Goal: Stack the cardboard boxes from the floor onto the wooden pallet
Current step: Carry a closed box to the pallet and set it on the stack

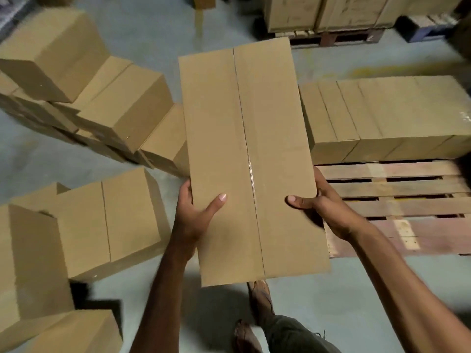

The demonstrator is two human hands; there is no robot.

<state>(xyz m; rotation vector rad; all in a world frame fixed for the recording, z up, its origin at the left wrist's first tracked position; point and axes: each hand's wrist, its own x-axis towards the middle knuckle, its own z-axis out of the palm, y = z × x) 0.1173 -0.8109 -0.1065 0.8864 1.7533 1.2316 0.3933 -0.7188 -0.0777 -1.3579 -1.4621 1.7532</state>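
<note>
I hold a long taped cardboard box (244,149) in the air in front of me, its top face up. My left hand (196,212) grips its left side, thumb lying on top. My right hand (323,207) grips its right side, thumb on top as well. The wooden pallet (397,200) lies on the floor to the right, just beyond my right hand. A row of several boxes (382,118) stands along the pallet's far part; its near slats are bare.
Loose boxes lie heaped on the floor at the left (84,98) and near left (102,225). Another loaded pallet (331,16) stands at the back. My feet (257,309) are on the grey concrete floor below the box.
</note>
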